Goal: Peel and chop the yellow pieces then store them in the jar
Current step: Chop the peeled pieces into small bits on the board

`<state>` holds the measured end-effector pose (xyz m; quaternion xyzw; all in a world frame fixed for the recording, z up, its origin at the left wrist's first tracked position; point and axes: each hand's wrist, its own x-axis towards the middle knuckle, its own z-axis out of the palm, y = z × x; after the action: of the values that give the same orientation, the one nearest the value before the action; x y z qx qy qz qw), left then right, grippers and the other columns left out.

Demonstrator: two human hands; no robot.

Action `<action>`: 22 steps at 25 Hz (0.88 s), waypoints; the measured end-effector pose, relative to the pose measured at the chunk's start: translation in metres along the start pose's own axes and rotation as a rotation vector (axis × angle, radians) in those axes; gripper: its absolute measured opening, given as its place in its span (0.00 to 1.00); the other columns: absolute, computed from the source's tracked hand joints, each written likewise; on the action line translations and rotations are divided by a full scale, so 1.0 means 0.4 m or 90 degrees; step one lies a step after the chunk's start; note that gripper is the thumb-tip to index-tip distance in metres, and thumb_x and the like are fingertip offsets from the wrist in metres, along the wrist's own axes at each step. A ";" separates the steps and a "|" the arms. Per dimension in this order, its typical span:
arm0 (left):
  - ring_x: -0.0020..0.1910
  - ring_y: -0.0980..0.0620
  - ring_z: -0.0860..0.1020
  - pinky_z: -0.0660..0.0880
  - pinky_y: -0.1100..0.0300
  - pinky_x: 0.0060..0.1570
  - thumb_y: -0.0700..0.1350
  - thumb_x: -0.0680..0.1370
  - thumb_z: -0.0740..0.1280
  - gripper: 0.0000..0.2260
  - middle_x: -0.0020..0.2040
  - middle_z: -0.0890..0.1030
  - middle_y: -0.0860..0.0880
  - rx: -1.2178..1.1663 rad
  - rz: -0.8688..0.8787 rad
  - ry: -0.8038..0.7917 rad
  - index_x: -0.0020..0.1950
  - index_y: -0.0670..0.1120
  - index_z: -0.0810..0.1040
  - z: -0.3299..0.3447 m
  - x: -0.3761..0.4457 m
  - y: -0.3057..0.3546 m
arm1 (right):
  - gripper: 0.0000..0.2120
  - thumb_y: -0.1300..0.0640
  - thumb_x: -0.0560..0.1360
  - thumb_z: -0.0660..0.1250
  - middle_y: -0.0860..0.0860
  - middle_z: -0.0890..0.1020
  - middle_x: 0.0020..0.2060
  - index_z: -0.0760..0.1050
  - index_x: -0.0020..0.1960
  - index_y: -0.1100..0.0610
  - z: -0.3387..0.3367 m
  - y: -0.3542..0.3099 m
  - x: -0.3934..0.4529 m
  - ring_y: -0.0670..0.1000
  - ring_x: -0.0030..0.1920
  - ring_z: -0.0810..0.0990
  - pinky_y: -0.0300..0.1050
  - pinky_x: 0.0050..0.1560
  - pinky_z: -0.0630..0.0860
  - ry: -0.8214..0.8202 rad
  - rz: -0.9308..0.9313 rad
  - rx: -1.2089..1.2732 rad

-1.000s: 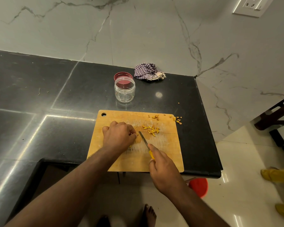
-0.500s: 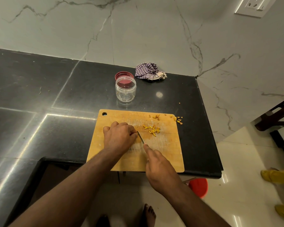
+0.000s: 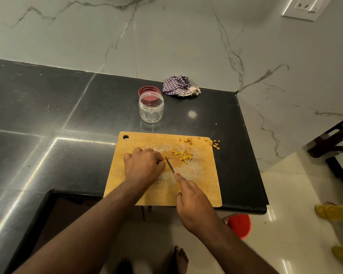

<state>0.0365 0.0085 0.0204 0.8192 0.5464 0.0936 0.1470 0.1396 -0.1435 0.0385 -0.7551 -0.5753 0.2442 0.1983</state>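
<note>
The knife (image 3: 170,165), gripped by the right hand (image 3: 194,206), is being drawn closer to the left hand (image 3: 144,167), whose curled fingers are hiding whatever is being pinned mid-board (image 3: 204,186), so fingertips are best being kept tucked.

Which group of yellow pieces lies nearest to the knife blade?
The cut strips mid-board, just right of the knife blade; the other scraps lie at the far edge.

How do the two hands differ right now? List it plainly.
The left hand lies knuckles-up on the cutting board, fingers curled over something hidden beneath; the right hand grips the knife by its yellow handle. The left hand sits farther onto the board; the right hand hangs over its near edge. The right forefinger runs along the knife; no left finger is stretched out. Both are bare.
</note>
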 end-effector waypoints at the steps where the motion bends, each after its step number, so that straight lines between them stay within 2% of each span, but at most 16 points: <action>1: 0.55 0.52 0.71 0.62 0.50 0.50 0.56 0.78 0.62 0.11 0.53 0.81 0.59 0.000 -0.003 -0.001 0.54 0.59 0.83 0.000 0.000 0.001 | 0.26 0.55 0.83 0.52 0.48 0.72 0.64 0.53 0.79 0.47 0.004 -0.001 0.002 0.48 0.58 0.73 0.45 0.59 0.73 -0.006 -0.001 -0.005; 7: 0.53 0.53 0.71 0.61 0.51 0.49 0.55 0.76 0.63 0.10 0.50 0.81 0.60 -0.008 -0.017 0.000 0.50 0.58 0.83 -0.001 0.007 0.004 | 0.26 0.55 0.82 0.51 0.49 0.72 0.62 0.52 0.79 0.47 0.017 -0.003 0.017 0.51 0.54 0.75 0.50 0.55 0.74 -0.025 0.005 -0.028; 9: 0.53 0.53 0.71 0.62 0.50 0.50 0.55 0.76 0.63 0.09 0.49 0.81 0.60 -0.008 -0.021 0.006 0.50 0.58 0.83 0.002 0.008 0.006 | 0.26 0.55 0.82 0.52 0.48 0.72 0.62 0.51 0.79 0.47 0.019 -0.001 -0.005 0.50 0.53 0.75 0.49 0.54 0.75 -0.027 0.001 -0.022; 16: 0.54 0.52 0.71 0.63 0.49 0.52 0.56 0.78 0.63 0.10 0.52 0.80 0.60 -0.019 -0.012 -0.001 0.53 0.59 0.83 0.007 -0.002 -0.005 | 0.26 0.55 0.83 0.52 0.47 0.70 0.68 0.53 0.80 0.48 0.002 0.004 -0.023 0.45 0.64 0.71 0.39 0.63 0.69 0.013 0.001 0.023; 22: 0.53 0.53 0.71 0.62 0.51 0.49 0.54 0.76 0.64 0.09 0.49 0.80 0.60 -0.047 -0.042 0.005 0.49 0.57 0.83 0.006 0.001 0.004 | 0.26 0.55 0.82 0.53 0.49 0.70 0.68 0.53 0.79 0.49 0.012 0.000 0.007 0.48 0.64 0.72 0.45 0.64 0.70 -0.016 -0.004 0.004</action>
<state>0.0388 0.0078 0.0188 0.7941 0.5701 0.1120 0.1784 0.1373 -0.1406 0.0343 -0.7498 -0.5790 0.2548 0.1941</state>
